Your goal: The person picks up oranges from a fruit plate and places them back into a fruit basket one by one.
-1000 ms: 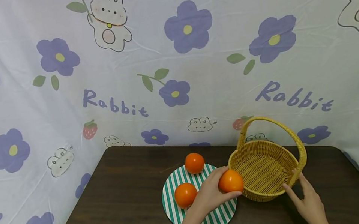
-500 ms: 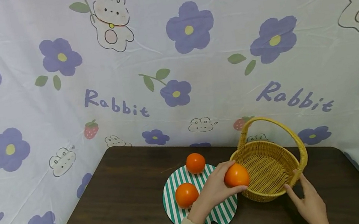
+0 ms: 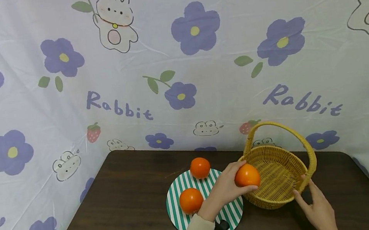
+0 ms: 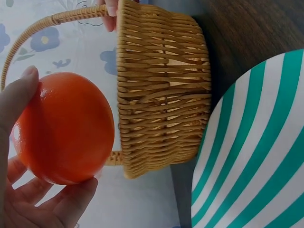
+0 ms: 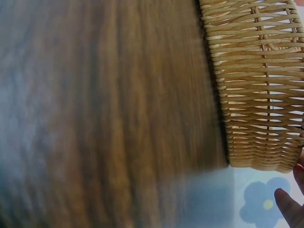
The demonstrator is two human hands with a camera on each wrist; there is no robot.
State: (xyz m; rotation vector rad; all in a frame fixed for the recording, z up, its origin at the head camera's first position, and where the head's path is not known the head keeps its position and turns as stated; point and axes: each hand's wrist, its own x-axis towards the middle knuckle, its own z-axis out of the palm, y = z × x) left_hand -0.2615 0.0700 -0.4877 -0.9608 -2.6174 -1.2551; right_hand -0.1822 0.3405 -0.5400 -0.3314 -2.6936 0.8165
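Note:
My left hand (image 3: 227, 187) grips a smooth, glossy orange-red fruit (image 3: 247, 176) between thumb and fingers. In the head view the fruit overlaps the left rim of a yellow wicker basket (image 3: 269, 203); the left wrist view shows it beside the basket's rim, outside the weave (image 4: 164, 90). My right hand (image 3: 317, 206) holds the basket's right side where the arched handle joins the rim. Two similar fruits, one at the back (image 3: 200, 167) and one nearer the front (image 3: 191, 200), lie on a round green-and-white striped mat (image 3: 174, 188). The basket's visible inside holds nothing.
All this is on a dark wood table (image 3: 121, 216). Behind it hangs a white cloth (image 3: 221, 79) printed with purple flowers and rabbits. A small black device (image 3: 221, 228) is at my left wrist, over the mat's front.
My left hand has carried the fruit right and slightly up, from the basket's left edge to over its rim. My right hand stays at the handle base; the other fruits stay put.

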